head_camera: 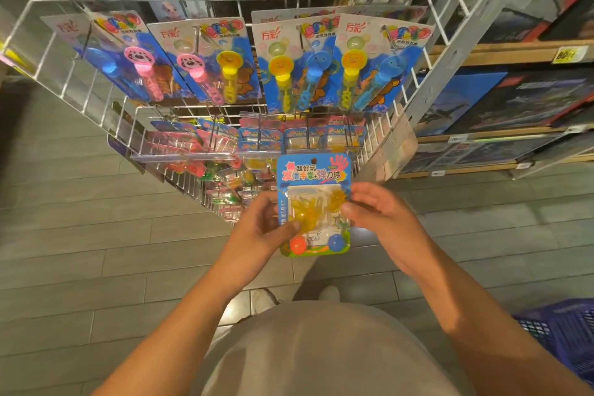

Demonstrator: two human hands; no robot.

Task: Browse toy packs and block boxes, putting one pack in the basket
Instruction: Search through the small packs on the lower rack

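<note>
I hold a blue toy pack (313, 177) upright in front of me, with yellow sticky hands behind clear plastic and an orange and a blue ball at its bottom. My left hand (263, 228) grips its left edge, thumb on the front. My right hand (381, 217) pinches its right edge, thumb on the blister. A blue basket (565, 331) stands on the floor at the lower right, partly cut off by the frame. Dark block boxes (514, 100) lie on the wooden shelves at the right.
A white wire rack (225, 0) hangs right ahead, with bubble-wand packs (289, 64) on its upper hooks and more small toy packs (257, 138) on the lower ones. Grey tiled floor (80, 235) spreads to the left and below.
</note>
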